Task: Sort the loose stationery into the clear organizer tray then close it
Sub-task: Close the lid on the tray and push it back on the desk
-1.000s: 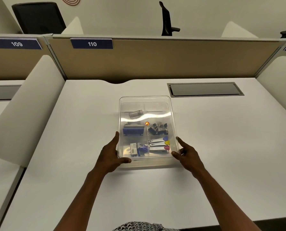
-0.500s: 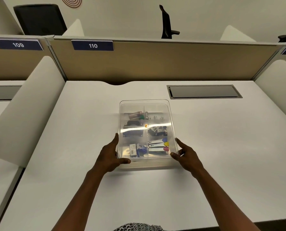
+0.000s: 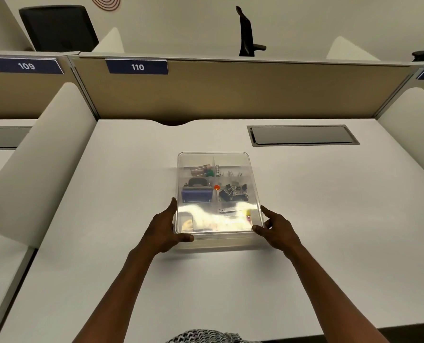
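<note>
Now clear organizer tray (image 3: 253, 184) lidded, glare hiding near compartments, stationery sorted inside.

Both arms reach forward. The left hand (image 3: 162, 231) and right hand (image 3: 277, 230) grip something between them, thumbs curled on top, fingers along the sides.

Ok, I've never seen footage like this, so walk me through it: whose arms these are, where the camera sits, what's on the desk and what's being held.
There is no machine here. A person wears a camera on the head, looking forward and down, so the two bare arms are their own. On the white desk sits a clear organizer tray with its lid on. Through it show black binder clips and a blue stapler; glare hides the nearest compartments. The left hand and right hand grip the tray's near corners, thumbs on the lid. A grey hatch is set in the desk behind.
</note>
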A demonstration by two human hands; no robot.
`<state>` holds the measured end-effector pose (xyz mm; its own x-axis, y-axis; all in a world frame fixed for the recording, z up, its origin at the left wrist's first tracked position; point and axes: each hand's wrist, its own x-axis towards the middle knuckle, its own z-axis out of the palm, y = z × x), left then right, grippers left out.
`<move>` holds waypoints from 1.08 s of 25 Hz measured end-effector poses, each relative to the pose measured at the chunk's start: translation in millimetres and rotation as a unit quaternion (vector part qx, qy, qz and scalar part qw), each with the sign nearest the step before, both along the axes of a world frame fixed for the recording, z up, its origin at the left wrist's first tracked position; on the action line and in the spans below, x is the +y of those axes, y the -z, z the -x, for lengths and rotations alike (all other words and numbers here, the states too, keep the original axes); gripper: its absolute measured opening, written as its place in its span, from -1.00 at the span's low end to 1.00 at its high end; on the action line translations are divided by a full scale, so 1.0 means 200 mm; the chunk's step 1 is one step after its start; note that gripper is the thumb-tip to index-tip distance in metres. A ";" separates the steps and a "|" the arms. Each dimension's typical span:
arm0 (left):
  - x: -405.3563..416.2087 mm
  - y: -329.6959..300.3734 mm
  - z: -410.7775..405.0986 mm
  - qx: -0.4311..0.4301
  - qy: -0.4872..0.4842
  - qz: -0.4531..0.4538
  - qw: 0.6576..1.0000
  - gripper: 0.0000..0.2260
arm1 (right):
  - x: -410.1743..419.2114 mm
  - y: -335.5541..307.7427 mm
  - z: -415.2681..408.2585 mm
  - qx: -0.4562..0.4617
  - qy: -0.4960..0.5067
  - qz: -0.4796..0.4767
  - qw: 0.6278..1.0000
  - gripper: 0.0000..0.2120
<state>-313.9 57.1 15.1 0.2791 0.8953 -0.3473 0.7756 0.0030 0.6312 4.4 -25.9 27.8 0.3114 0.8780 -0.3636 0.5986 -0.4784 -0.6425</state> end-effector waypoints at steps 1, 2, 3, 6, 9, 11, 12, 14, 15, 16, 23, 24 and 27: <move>0.00 0.00 0.00 -0.006 0.001 0.004 1.000 0.16 | 0.00 -0.01 0.00 -0.022 -0.010 0.003 1.000 -0.25; 0.00 -0.01 0.00 -0.007 0.005 0.004 1.000 0.16 | 0.01 -0.01 0.00 -0.051 -0.024 0.003 0.998 -0.21; 0.01 -0.01 0.00 0.000 0.014 -0.005 1.000 0.17 | 0.01 -0.02 0.01 -0.083 -0.040 -0.001 0.996 -0.15; 0.02 -0.02 -0.01 0.055 0.070 -0.060 0.994 0.21 | 0.05 -0.07 0.01 -0.169 -0.113 -0.004 0.979 0.02; 0.07 -0.05 -0.01 0.118 0.117 -0.071 0.984 0.21 | 0.14 -0.13 0.01 -0.239 -0.196 0.042 0.950 0.10; 0.09 -0.06 -0.02 0.149 0.133 -0.069 0.977 0.22 | 0.19 -0.16 0.00 -0.257 -0.228 0.070 0.937 0.14; 0.09 -0.07 -0.02 0.156 0.135 -0.069 0.976 0.22 | 0.22 -0.17 0.00 -0.259 -0.238 0.082 0.932 0.15; 0.10 -0.07 -0.02 0.162 0.133 -0.067 0.975 0.22 | 0.25 -0.17 -0.01 -0.254 -0.249 0.102 0.929 0.17; 0.10 -0.07 -0.02 0.163 0.130 -0.064 0.976 0.22 | 0.25 -0.17 -0.02 -0.249 -0.250 0.107 0.930 0.18; 0.10 -0.07 -0.02 0.162 0.128 -0.063 0.976 0.22 | 0.26 -0.17 -0.02 -0.243 -0.250 0.108 0.931 0.19; 0.11 -0.08 -0.02 0.148 0.123 -0.063 0.979 0.21 | 0.27 -0.13 -0.04 -0.251 -0.247 0.097 0.931 0.21; 0.12 -0.09 -0.02 0.146 0.118 -0.068 0.980 0.19 | 0.27 -0.12 -0.05 -0.255 -0.247 0.095 0.930 0.22; 0.17 -0.11 -0.01 0.130 0.090 -0.108 0.982 -0.10 | 0.29 -0.12 -0.06 -0.255 -0.254 0.101 0.927 0.26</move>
